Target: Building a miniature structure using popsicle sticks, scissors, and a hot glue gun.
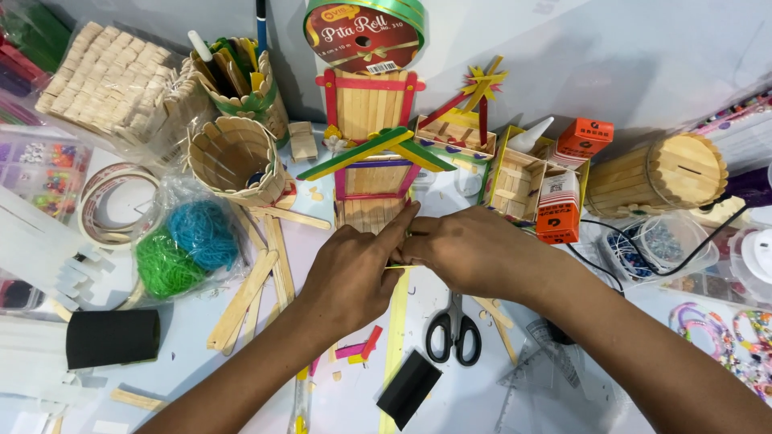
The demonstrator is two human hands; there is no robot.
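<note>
Both hands met at the middle of the bench (201, 321), just below a small house (371, 173) built of flat wooden craft sticks with a green and yellow roof. The left hand (350, 277) lay knuckles up with its forefinger stretched toward the foot of the house, and the right hand (474, 249) came in from the other side so that the fingertips of the two touched. Between them they pinched a thin yellow-green stick (394, 266), of which only a short sliver showed under the fingers; how firmly each hand closed on it could not be told. A long yellow strip (396, 337) ran down the bench from beneath the hands. Black-handled scissors (454, 329) lay just below the right hand, blades hidden under it, and a black block (408, 388) lay near the strip's lower end. Left of the left hand lay loose plain wooden sticks (257, 281), a clear bag of blue and green yarn (183, 245), and a round cup (235, 159) made of sticks. A roll of tape (108, 205) lay further left. Behind the house stood a spool of green ribbon (363, 30), and to the right two orange boxes (559, 205) and a stick-built barrel (655, 175).
</note>
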